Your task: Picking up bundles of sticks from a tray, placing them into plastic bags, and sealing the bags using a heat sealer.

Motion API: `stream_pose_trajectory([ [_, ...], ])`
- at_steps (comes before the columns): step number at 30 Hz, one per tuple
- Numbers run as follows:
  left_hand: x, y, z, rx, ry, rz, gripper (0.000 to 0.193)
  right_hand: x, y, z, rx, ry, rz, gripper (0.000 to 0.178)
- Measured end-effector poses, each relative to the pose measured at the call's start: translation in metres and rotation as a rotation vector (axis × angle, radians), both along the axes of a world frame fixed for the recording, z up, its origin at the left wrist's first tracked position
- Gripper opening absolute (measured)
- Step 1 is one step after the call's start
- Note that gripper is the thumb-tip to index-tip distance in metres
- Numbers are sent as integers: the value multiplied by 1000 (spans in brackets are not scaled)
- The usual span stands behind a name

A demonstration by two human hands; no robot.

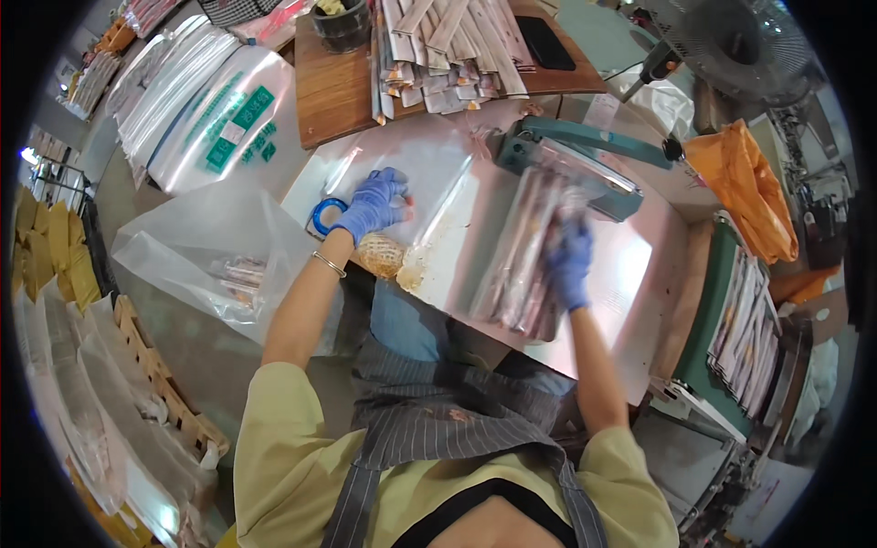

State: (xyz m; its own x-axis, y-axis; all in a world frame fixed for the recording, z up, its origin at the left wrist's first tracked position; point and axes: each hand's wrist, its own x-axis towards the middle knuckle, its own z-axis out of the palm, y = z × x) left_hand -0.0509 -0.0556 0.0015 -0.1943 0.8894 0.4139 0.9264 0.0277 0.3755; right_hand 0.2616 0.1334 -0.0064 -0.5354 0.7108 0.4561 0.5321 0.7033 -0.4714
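Observation:
My left hand (373, 203), in a blue glove with bare fingertips, rests on clear plastic bags (425, 169) on the pale worktop, fingers apart. Beside its wrist lies a roll of blue tape (329, 216), and just below is a tan, net-patterned round thing (381, 255). My right hand (571, 260), also gloved and blurred by motion, grips the right side of a bundle of long, slim packets (521, 260) in clear plastic. The bundle's far end lies at the jaw of a green bag sealer (585, 173); whether it is between the bars I cannot tell.
More slim packets (448, 46) are heaped on a wooden board (333, 100) with a black phone (545, 43). Stacked clear bags (219, 119) stand far left, a fan (731, 36) far right. A green bin (717, 315) holds packets at right; an open plastic bag (196, 242) hangs left.

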Motion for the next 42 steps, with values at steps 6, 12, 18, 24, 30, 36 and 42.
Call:
stream_pose_trajectory([
  [6, -1, 21, -19, -337, -66, 177, 30, 6, -86, 37, 28, 115, 1, 23],
  [12, 11, 10, 0, -271, 13, -149, 28, -28, -91, 37, 50, 47, 142, 19],
  [18, 28, 27, -41, -80, -381, -5, 22, -54, -111, 41, -10, 131, 176, 27],
  [24, 74, 37, 16, -26, -801, -131, 16, -86, -77, 43, -124, 325, 230, 20],
  [30, 84, 25, 67, 251, -384, 112, 14, -84, -68, 57, 81, 130, 123, 11],
  [36, 88, 25, 48, -91, -98, 285, 49, -89, -100, 68, -33, 172, 310, 9],
  [42, 60, 25, 29, -208, -247, 302, 78, -50, -83, 34, -1, -164, 136, 29],
])
